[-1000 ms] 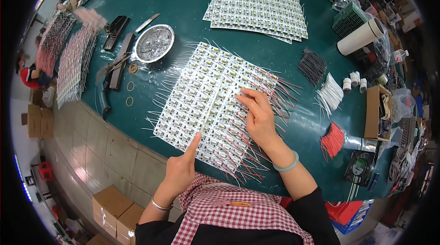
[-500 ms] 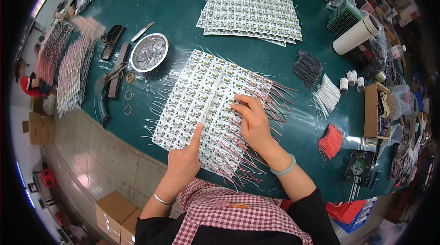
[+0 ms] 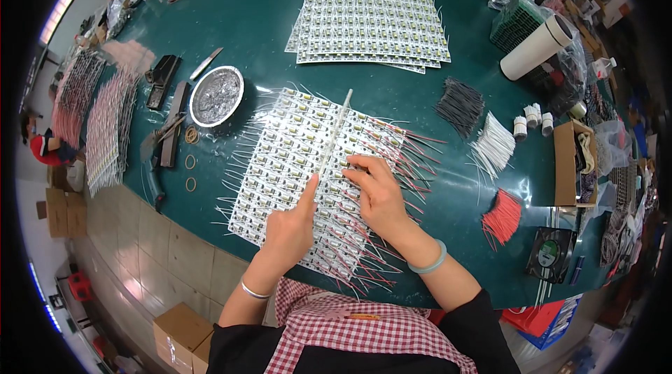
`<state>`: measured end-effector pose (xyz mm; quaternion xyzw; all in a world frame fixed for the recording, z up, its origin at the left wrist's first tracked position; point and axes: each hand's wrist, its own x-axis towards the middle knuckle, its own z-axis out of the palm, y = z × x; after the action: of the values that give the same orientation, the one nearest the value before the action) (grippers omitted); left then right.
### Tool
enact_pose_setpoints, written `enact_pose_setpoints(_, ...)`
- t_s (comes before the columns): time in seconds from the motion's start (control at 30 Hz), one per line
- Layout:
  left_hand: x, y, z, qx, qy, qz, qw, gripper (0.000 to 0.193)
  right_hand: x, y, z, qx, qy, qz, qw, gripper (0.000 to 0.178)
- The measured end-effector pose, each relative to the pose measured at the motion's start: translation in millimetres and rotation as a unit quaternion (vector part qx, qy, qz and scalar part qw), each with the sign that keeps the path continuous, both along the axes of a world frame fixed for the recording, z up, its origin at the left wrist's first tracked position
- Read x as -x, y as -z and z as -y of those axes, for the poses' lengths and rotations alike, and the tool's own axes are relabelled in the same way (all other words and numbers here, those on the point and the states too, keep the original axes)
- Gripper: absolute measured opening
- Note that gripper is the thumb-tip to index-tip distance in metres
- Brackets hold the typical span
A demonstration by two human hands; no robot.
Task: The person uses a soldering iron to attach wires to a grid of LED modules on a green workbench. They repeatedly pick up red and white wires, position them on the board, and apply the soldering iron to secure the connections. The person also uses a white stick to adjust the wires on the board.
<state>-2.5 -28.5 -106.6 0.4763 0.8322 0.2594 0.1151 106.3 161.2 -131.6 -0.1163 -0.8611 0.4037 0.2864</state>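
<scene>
A white panel of small circuit boards [image 3: 280, 157] lies before me, with white wires along its left side and red and white wires along its right. A narrow pale strip [image 3: 336, 130] slants across it, its far end standing out beyond the panel's top edge. My left hand [image 3: 288, 232] has its index finger stretched out, the tip at the strip's near end; the other fingers are curled and the thumb is hidden. My right hand [image 3: 381, 199] rests on the panel's right half, thumb and index finger apart, touching the boards near the strip.
Stacked wired panels [image 3: 371, 24] lie at the back. To the left are a foil-lined bowl [image 3: 217, 97], a knife [image 3: 206, 64] and rubber bands [image 3: 191, 162]. Black wires [image 3: 459, 106], white wires [image 3: 493, 144], red wires [image 3: 502, 217], a white bottle [image 3: 535, 48] and a cardboard box [image 3: 565, 167] are right.
The pale strip now stands out from between the boards, its far end past the panel's edge. My left fingertip has moved up to it. My right hand has shifted slightly left.
</scene>
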Motion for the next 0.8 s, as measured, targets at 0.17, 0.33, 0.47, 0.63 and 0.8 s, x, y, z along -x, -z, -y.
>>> enact_pose_setpoints(0.17,-4.2,-6.3,-5.5,-0.003,0.030,-0.005,1.000,0.057,-0.7,0.7,-0.3,-0.001,0.003,-0.006,1.000,0.037)
enact_pose_setpoints(0.33,0.3,-1.6,-6.5,-0.075,-0.024,0.019,0.997,0.059,-3.4,-1.0,0.5,0.039,0.012,-0.014,0.999,0.036)
enact_pose_setpoints(0.47,9.8,0.2,-11.1,-0.036,-0.010,0.000,0.999,0.059,-5.9,-7.8,-4.8,0.048,0.033,-0.028,0.998,0.039)
enact_pose_setpoints(0.63,9.7,-0.9,-16.1,0.016,0.013,-0.001,1.000,0.058,16.1,-43.6,-60.5,-0.051,0.047,-0.015,0.997,0.047)
enact_pose_setpoints(0.8,12.3,2.4,-15.6,0.003,0.033,-0.015,0.999,0.059,58.2,-14.7,-98.4,-0.050,-0.001,0.044,0.998,0.062)
